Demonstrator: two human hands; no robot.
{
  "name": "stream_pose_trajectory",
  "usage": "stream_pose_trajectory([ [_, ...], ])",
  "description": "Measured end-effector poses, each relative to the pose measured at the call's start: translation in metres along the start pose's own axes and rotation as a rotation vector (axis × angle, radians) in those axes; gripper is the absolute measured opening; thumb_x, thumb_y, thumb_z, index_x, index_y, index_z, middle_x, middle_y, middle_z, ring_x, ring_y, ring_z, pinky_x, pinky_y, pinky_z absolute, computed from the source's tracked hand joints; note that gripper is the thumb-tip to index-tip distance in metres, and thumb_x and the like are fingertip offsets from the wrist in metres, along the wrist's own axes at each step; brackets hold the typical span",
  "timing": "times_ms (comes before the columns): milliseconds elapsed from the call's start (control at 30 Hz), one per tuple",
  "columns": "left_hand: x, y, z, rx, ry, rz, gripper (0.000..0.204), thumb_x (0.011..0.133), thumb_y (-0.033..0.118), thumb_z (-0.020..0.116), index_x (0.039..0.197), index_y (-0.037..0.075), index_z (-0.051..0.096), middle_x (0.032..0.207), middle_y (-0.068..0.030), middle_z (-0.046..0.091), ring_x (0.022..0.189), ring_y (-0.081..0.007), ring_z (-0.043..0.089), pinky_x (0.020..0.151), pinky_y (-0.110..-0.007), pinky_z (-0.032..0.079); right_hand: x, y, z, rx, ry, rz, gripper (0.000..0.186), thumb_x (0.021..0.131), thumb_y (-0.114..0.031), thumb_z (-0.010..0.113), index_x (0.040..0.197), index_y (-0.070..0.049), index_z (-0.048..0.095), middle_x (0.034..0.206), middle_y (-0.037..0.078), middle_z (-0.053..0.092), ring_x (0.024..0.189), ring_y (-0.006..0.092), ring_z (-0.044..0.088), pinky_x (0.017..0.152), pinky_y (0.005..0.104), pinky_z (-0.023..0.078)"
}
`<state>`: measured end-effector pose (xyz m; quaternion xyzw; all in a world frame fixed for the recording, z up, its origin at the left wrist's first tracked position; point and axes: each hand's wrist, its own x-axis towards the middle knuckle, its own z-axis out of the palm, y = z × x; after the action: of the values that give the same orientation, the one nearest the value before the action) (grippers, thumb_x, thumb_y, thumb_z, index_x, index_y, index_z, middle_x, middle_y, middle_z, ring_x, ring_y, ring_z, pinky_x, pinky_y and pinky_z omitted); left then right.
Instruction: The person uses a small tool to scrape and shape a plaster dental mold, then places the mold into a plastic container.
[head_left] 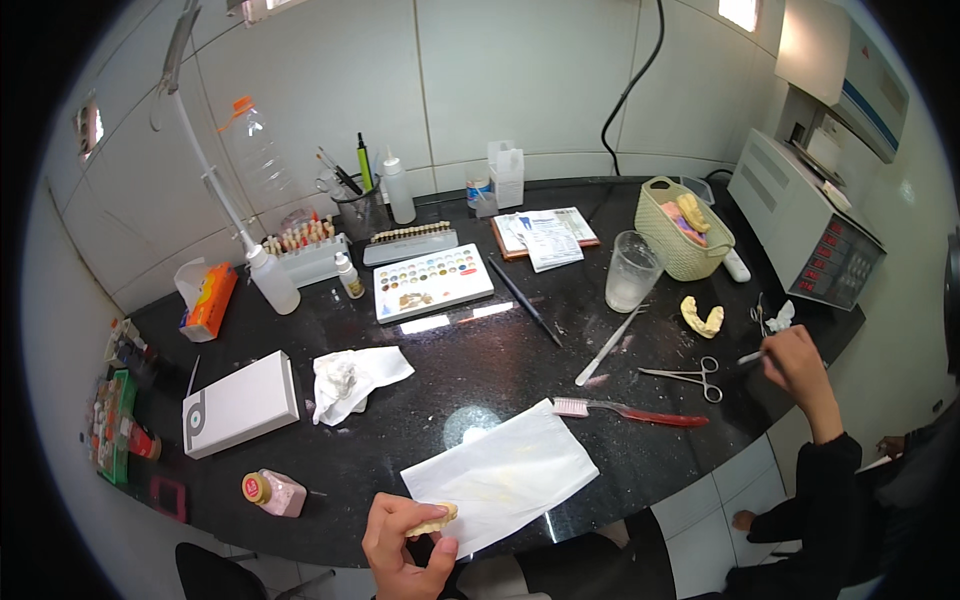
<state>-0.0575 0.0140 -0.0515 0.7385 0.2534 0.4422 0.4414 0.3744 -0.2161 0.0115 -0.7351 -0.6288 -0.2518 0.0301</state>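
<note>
My left hand (405,545) is at the near edge of the counter, its thumb and fingers pinching a small cream-coloured dental cast piece (432,521) over a spread white paper sheet (510,475). At the far right, my right hand (798,368) is closed on a slim pale rod-like tool (750,357), whose kind I cannot make out. Beside that hand lie scissor-handled metal forceps (690,374), a crumpled white tissue (781,316) and a U-shaped cream dental cast (702,318).
A red-handled brush (630,411), a metal spatula (607,345) and a cloudy glass (634,272) occupy the right half. A green basket (680,245) stands behind. Leftward are a colour palette (433,284), a white box (240,404) and a pink powder bottle (275,494).
</note>
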Motion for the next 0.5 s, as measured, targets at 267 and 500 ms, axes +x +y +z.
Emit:
stream_pose_trajectory([
  [267, 0.003, 0.020, -0.004, 0.105, -0.029, 0.046, 0.021, 0.083, 0.012, 0.064, 0.100, 0.001, 0.058, 0.092, -0.0114, 0.052, 0.077, -0.0199, 0.055, 0.066, -0.028, 0.044, 0.001, -0.085, -0.016, 0.667, 1.009, 0.442, 0.015, 0.083, -0.011, 0.054, 0.090, -0.004, 0.043, 0.071, 0.009, 0.050, 0.060, 0.0145, 0.045, 0.058, 0.0253, 0.039],
  [500, 0.000, 0.003, 0.006, 0.002, 0.018, -0.041, 0.028, 0.084, 0.023, 0.062, 0.100, 0.002, 0.056, 0.091, -0.0078, 0.046, 0.073, -0.0112, 0.053, 0.058, -0.020, 0.044, 0.042, -0.203, -0.007, 1.083, 1.119, 0.587, 0.033, 0.092, -0.030, 0.039, 0.109, -0.003, 0.043, 0.071, 0.005, 0.045, 0.060, 0.0093, 0.044, 0.049, 0.0199, 0.038],
])
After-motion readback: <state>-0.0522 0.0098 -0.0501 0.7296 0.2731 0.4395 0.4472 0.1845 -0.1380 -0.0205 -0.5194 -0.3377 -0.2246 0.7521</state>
